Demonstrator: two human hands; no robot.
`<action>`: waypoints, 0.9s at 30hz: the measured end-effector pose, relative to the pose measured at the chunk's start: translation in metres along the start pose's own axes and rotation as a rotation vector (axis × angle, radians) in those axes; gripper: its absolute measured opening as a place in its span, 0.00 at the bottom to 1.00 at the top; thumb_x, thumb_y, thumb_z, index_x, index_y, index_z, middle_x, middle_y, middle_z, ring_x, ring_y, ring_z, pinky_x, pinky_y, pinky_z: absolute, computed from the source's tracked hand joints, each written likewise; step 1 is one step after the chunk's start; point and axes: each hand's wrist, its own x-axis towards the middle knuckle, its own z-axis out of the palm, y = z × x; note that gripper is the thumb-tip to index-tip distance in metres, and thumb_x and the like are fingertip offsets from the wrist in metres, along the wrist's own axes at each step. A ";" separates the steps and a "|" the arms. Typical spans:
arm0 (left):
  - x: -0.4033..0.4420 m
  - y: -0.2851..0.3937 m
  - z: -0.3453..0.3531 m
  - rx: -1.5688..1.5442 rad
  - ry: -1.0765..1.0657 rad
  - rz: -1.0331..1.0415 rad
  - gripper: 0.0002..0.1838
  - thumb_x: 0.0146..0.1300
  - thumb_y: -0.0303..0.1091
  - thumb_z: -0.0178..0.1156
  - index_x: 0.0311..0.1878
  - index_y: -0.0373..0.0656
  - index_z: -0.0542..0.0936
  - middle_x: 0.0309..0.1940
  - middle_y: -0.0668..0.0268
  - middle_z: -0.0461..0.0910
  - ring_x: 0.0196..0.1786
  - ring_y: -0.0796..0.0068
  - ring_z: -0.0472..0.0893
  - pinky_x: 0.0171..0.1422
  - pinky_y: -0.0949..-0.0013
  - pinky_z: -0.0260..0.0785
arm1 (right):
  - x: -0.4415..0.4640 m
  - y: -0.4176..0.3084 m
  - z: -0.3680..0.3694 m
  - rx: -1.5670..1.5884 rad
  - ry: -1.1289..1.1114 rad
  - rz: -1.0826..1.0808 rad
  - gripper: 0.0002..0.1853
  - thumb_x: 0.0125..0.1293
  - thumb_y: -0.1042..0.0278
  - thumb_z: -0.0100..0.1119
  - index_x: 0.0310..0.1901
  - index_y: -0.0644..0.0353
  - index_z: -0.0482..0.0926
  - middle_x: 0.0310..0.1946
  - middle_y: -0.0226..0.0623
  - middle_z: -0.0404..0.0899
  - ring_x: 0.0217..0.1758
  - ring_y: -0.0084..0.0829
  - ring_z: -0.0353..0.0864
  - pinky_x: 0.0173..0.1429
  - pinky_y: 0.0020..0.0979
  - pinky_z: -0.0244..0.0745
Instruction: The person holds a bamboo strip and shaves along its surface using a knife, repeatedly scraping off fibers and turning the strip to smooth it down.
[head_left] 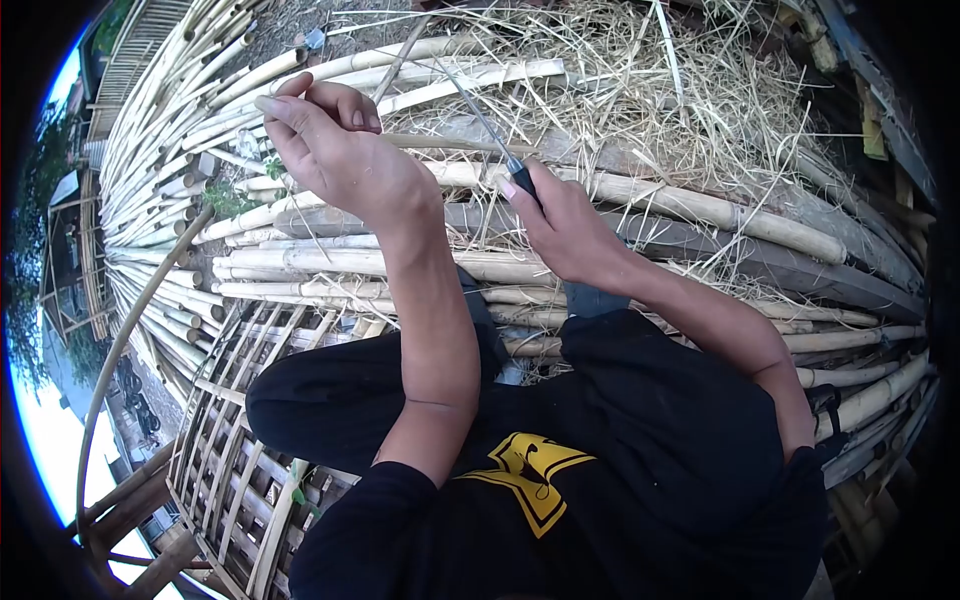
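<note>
My left hand (335,155) is raised at the upper left, over the bamboo poles. Its fingers are curled, and the thumb lies against the bent index finger. Whatever may be between them is hidden or too thin to make out. In my right hand (565,225) is a knife (490,130), gripped by its black handle. Its slim blade points up and to the left, apart from my left hand. Below both hands lie pale bamboo poles (690,200). A split bamboo length (480,80) rests farther off, beyond the hands.
Loose bamboo shavings (640,110) cover the ground at the upper right. Cut bamboo (170,240) is stacked along the left. A woven bamboo lattice (235,450) stands at the lower left, near a curved pole (125,340). My bent knees (330,390) are beneath my forearms.
</note>
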 end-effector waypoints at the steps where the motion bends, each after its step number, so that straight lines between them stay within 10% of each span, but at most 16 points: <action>1: 0.000 0.000 0.000 0.003 -0.002 -0.002 0.17 0.78 0.42 0.36 0.41 0.39 0.67 0.17 0.74 0.57 0.22 0.83 0.54 0.28 0.77 0.50 | -0.004 -0.014 -0.005 0.039 0.031 -0.081 0.19 0.74 0.57 0.44 0.39 0.71 0.66 0.16 0.51 0.72 0.21 0.49 0.76 0.29 0.45 0.67; 18: -0.012 -0.002 0.010 -0.011 -0.053 0.018 0.17 0.77 0.46 0.39 0.39 0.41 0.67 0.16 0.77 0.53 0.20 0.88 0.49 0.24 0.78 0.41 | -0.003 0.011 0.017 0.134 0.132 -0.275 0.16 0.73 0.61 0.45 0.41 0.70 0.68 0.21 0.50 0.74 0.25 0.51 0.76 0.32 0.45 0.66; 20: -0.013 -0.002 0.008 -0.009 -0.087 0.032 0.17 0.77 0.46 0.38 0.40 0.42 0.67 0.16 0.78 0.53 0.20 0.87 0.49 0.24 0.78 0.41 | 0.007 0.063 0.037 -0.160 -0.043 0.186 0.18 0.73 0.58 0.44 0.40 0.71 0.69 0.23 0.53 0.76 0.28 0.52 0.77 0.34 0.47 0.67; 27: -0.004 -0.006 -0.004 0.013 -0.051 0.023 0.19 0.78 0.46 0.37 0.40 0.40 0.66 0.15 0.77 0.52 0.20 0.86 0.50 0.25 0.77 0.43 | 0.004 0.049 0.002 0.023 0.102 0.054 0.17 0.73 0.59 0.43 0.39 0.70 0.69 0.21 0.53 0.74 0.25 0.52 0.75 0.33 0.46 0.67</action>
